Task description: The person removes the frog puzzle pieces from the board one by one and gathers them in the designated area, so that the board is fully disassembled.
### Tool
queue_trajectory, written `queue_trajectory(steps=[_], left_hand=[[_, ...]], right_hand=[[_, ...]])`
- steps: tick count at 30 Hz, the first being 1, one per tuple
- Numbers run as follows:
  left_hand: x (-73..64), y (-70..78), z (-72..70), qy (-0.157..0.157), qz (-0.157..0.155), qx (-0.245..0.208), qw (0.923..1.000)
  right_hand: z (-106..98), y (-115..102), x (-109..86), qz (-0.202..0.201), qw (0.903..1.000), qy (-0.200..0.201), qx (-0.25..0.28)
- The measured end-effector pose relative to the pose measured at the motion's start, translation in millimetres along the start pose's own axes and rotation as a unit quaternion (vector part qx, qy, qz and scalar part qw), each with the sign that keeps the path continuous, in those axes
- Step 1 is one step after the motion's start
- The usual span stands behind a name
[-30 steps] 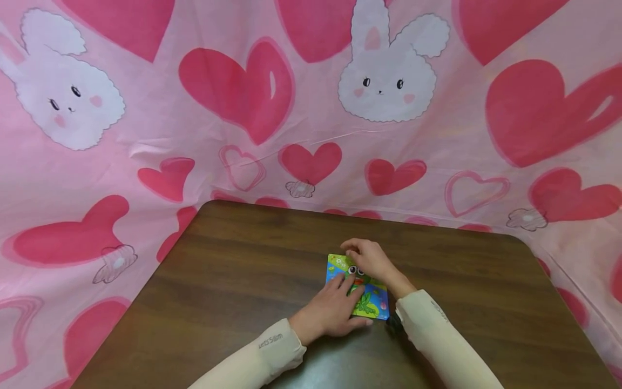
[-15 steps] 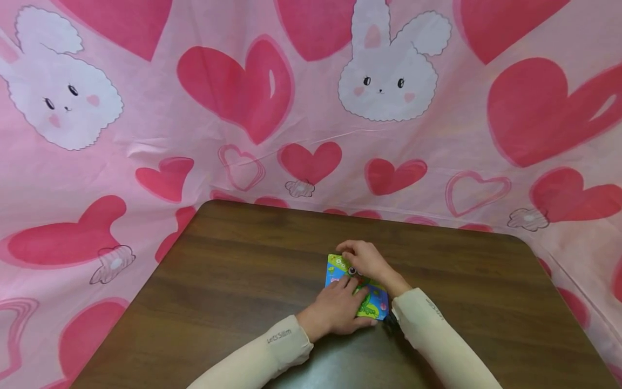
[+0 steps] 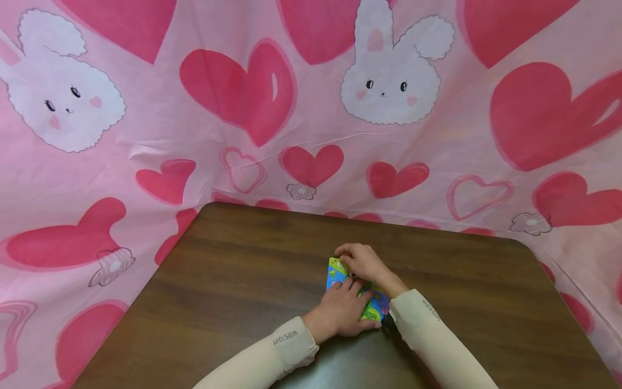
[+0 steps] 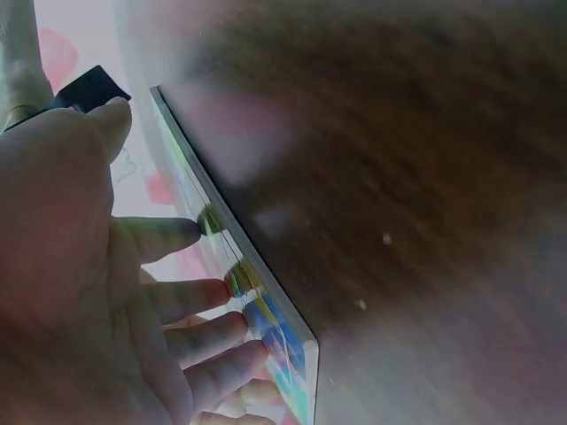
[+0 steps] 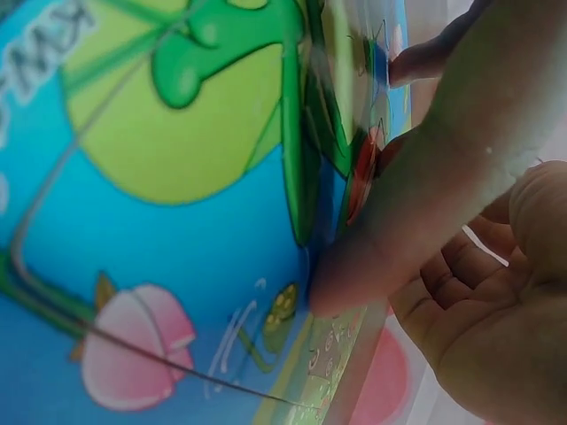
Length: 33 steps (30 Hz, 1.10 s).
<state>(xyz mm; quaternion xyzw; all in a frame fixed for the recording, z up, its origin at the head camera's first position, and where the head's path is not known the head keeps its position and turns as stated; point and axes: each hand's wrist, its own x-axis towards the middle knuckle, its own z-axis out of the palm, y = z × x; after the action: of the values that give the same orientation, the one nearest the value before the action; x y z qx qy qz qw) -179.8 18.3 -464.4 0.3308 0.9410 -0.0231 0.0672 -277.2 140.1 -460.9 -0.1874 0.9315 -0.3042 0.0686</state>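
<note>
The bright blue and green picture board point(image 3: 335, 274) lies flat on the brown table point(image 3: 243, 259). The left hand point(image 3: 344, 312) rests on it, fingers loose and spread. The right hand point(image 3: 364, 263) bends over the far edge; I can't tell if it grips. Both hands hide much of the picture. Pink cloth point(image 3: 316, 124) with hearts and bunnies hangs behind the table.

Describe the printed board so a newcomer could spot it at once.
Start with the brown table in front of the pink heart-patterned backdrop. On it, the left hand lies across a flat board, with the right hand at its far side. Bright blue and yellow-green printing sets the board apart from the brown table.
</note>
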Motion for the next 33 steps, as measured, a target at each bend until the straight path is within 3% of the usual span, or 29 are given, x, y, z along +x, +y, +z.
queue_trajectory(steps=[17,33], left_hand=[[-2.2,-1.9,0.7,0.016,0.006,0.033,0.9993],[-0.3,1.3,0.7,-0.011,-0.002,0.064,0.9979]], right_hand=[[-0.1,-4.1,4.3,0.020,0.9993,-0.024,-0.020],[-1.3,-5.2,1.5,0.016,0.9995,-0.023,-0.017]])
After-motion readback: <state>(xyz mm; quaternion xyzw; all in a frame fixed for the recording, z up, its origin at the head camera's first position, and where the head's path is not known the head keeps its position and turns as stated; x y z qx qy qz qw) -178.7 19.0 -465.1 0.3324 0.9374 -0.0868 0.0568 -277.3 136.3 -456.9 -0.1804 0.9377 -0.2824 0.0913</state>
